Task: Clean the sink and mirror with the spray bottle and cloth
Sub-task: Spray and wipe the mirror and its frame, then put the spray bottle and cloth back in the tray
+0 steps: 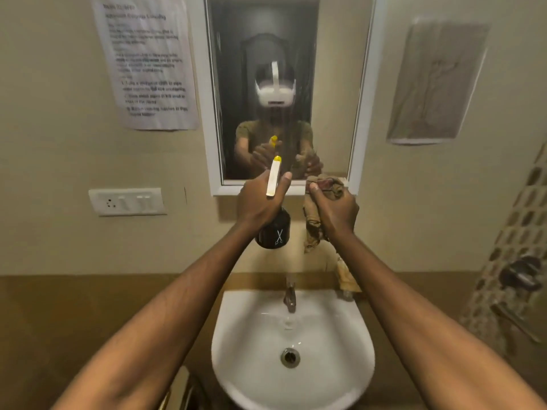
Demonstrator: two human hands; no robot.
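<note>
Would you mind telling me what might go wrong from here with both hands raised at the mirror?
The black spray bottle with the yellow nozzle, in the left hand, may mist the printed paper notice beside the white-framed mirror. The brown cloth trailing from the right hand could snag the metal tap.

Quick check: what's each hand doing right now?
Left hand: closed around the spray bottle, nozzle aimed at the mirror.
Right hand: closed on the cloth.

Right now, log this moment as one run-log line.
left hand: holds black spray bottle with yellow nozzle, aimed at white-framed mirror | right hand: grips bunched brown cloth
</note>
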